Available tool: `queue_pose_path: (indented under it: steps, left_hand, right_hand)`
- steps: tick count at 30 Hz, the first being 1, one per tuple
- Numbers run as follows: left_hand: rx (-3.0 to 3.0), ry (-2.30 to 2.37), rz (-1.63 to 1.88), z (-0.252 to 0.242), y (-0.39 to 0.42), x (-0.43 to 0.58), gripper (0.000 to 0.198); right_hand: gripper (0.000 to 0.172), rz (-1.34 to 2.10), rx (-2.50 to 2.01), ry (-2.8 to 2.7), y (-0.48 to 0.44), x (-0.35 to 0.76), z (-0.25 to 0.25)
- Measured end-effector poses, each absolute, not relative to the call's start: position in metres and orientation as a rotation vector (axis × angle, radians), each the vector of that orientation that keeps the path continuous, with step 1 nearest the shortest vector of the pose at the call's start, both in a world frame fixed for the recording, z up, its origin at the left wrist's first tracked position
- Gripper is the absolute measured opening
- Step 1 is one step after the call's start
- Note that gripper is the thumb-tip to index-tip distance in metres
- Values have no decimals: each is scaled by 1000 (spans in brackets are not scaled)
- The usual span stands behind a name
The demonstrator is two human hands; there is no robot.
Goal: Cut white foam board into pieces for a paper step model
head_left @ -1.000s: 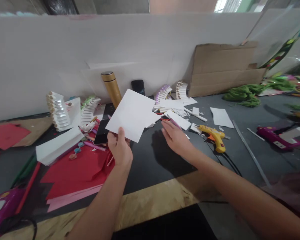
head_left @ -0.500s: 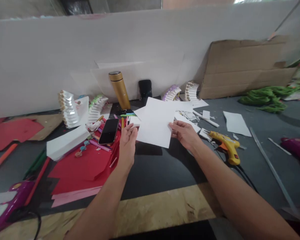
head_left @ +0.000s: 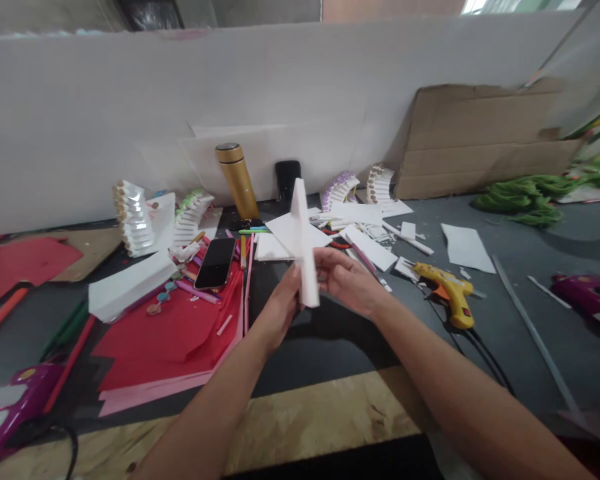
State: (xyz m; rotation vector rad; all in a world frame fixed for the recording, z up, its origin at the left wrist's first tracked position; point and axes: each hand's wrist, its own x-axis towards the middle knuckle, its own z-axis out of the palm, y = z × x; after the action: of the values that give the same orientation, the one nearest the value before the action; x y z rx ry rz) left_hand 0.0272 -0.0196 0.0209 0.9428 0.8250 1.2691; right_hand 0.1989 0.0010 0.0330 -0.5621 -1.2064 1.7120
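Observation:
A white foam board piece [head_left: 307,270] stands nearly edge-on to me above the middle of the table, its thick edge facing my way. My left hand [head_left: 283,300] grips its lower left side, the fingers partly hidden behind it. From the right, my right hand [head_left: 349,280] closes its curled fingers on the other face. Just behind lie flat white sheets [head_left: 280,233] and loose white offcuts. A yellow glue gun [head_left: 447,290] rests to the right of my right hand.
Left are red sheets [head_left: 155,347], a phone [head_left: 216,263], a white box-like piece [head_left: 133,283] and a purple glue gun [head_left: 30,407]. A gold flask [head_left: 237,180] stands at the back. Cardboard [head_left: 480,143] leans on the wall; green yarn-like strands [head_left: 517,200] lie right.
The white board has turned from showing its broad face to edge-on. My left hand has moved right and closed on it; my right hand has shifted slightly left, still holding it.

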Motion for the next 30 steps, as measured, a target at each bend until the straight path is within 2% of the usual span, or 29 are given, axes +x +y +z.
queue_pose_path:
  steps: [4, 7, 9, 11, 14, 19, 22, 26, 30]
  left_hand:
    - [573, 432, 982, 37, -27, 24, 38]
    - [419, 331, 873, 44, -27, 19, 42]
    - [357, 292, 831, 44, -28, 19, 46]
    - [321, 256, 785, 42, -29, 22, 50]
    - [330, 270, 725, 36, -29, 26, 58]
    - [330, 400, 857, 30, -20, 16, 69]
    - [302, 481, 977, 30, -13, 8, 62]
    - [320, 653, 1094, 30, -6, 5, 36]
    - [395, 776, 1060, 28, -7, 12, 32]
  right_hand:
    - [46, 1688, -647, -1278, -1, 198, 38]
    - [36, 1380, -922, -1115, 10, 201, 35]
    - [38, 1260, -1007, -978, 16, 202, 31]
    - [40, 1338, -969, -935, 18, 202, 28]
    - [34, 1482, -862, -970, 16, 200, 26]
    - [33, 1388, -850, -924, 16, 206, 27]
    - [33, 1353, -840, -936, 19, 212, 29]
    - [32, 1307, -864, -1030, 19, 215, 29]
    - [33, 1139, -985, -1187, 20, 214, 24]
